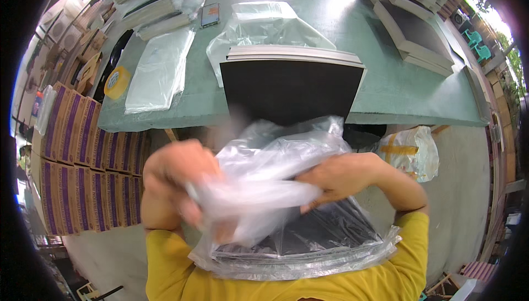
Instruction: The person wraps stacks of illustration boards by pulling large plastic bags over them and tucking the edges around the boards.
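Green table (397,100) stands far; near, right hand (344,174) holds clear plastic bag (270,193); left hand (184,168) touches it (blurred; cannot tell grip).

Your left: stacked brown-and-purple cartons (69,196), phone (210,15) on the green table (402,94). Your right: taped bundle (425,152), green chairs (482,53).

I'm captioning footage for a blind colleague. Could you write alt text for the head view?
A motion-blurred left hand and a right hand handle a clear plastic bag over black-faced panels at a green table's edge. A yellow tape roll and more stacked panels are on it; brown-and-purple cartons stand at left.
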The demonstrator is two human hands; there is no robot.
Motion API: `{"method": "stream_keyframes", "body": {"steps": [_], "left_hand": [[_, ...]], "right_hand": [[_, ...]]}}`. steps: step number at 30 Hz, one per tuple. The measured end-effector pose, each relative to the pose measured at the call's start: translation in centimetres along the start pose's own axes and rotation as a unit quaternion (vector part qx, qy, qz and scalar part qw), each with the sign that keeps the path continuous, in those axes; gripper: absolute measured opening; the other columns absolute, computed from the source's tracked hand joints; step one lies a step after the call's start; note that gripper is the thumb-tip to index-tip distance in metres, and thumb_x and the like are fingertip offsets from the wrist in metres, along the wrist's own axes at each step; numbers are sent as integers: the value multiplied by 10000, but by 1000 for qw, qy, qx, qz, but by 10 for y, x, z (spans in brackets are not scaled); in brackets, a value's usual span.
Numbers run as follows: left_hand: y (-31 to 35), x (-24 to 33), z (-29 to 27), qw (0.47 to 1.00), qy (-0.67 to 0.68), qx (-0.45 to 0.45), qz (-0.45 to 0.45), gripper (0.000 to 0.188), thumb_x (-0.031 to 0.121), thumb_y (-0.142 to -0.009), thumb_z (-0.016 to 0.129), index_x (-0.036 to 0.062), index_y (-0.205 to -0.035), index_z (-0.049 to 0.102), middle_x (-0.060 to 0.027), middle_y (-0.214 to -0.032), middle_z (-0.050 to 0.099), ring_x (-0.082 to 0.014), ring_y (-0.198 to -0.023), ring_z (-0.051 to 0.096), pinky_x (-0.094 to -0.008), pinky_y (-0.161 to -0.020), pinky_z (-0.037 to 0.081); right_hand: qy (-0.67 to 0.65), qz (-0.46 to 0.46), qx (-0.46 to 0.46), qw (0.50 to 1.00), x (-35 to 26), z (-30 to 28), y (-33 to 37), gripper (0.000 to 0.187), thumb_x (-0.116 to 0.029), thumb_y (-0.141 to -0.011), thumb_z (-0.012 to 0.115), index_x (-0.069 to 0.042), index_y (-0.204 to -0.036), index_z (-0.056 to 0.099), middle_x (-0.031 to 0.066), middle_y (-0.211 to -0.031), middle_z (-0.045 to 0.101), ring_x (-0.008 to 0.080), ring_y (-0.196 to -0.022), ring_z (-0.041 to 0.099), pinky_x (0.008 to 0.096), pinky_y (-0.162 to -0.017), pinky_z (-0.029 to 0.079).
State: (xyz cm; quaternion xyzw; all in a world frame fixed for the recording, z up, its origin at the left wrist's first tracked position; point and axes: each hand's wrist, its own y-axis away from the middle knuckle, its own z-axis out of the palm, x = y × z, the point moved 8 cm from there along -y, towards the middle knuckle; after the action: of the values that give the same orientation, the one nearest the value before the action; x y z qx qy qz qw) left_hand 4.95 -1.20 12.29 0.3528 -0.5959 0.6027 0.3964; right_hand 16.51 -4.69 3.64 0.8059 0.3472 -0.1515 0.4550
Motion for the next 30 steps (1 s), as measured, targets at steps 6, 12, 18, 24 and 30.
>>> {"method": "stream_keyframes", "body": {"steps": [6, 12, 18, 24, 30], "left_hand": [[61, -87, -29, 572, -648, -56, -501, 171, 118, -714, 546, 66, -877, 549, -111, -694, 594, -269, -637, 591, -370, -545, 462], [113, -124, -43, 533, -611, -75, -580, 149, 170, -702, 585, 45, -782, 600, -115, -713, 602, -239, -682, 598, -335, -574, 471], [149, -9, -88, 696, -105, 699, -127, 95, 54, -682, 586, 9, -615, 537, -68, -647, 586, -106, -494, 534, -214, -501, 444], [127, 4, -121, 494, -673, 522, -175, 411, -63, -657, 473, 98, -1034, 512, -89, -878, 513, -182, -669, 503, -306, -566, 421], [51, -3, -114, 549, -698, 434, -150, 581, -85, -612, 490, 171, -1133, 520, -52, -951, 506, -220, -798, 538, -309, -691, 445]], "right_hand": [[451, 184, 158, 859, 62, -1, 14, 282, -196, -719, 490, -99, -952, 614, 105, -1066, 556, 224, -1069, 467, 504, -1019, 101], [77, 126, 381, 913, 19, -66, 43, 164, -110, -615, 607, -37, -762, 607, 127, -731, 592, 244, -778, 581, 369, -742, 436], [71, 110, 679, 722, 59, -89, 69, 280, 19, -557, 552, -63, -825, 544, 104, -774, 583, 253, -664, 574, 330, -616, 474], [114, 79, 729, 670, 47, -91, 65, 468, 113, -536, 458, -70, -963, 517, 97, -932, 538, 279, -902, 487, 380, -810, 390], [169, 189, 752, 609, 76, -74, 114, 625, 145, -568, 421, -112, -1128, 525, 122, -1012, 504, 290, -968, 469, 343, -855, 372]]}}
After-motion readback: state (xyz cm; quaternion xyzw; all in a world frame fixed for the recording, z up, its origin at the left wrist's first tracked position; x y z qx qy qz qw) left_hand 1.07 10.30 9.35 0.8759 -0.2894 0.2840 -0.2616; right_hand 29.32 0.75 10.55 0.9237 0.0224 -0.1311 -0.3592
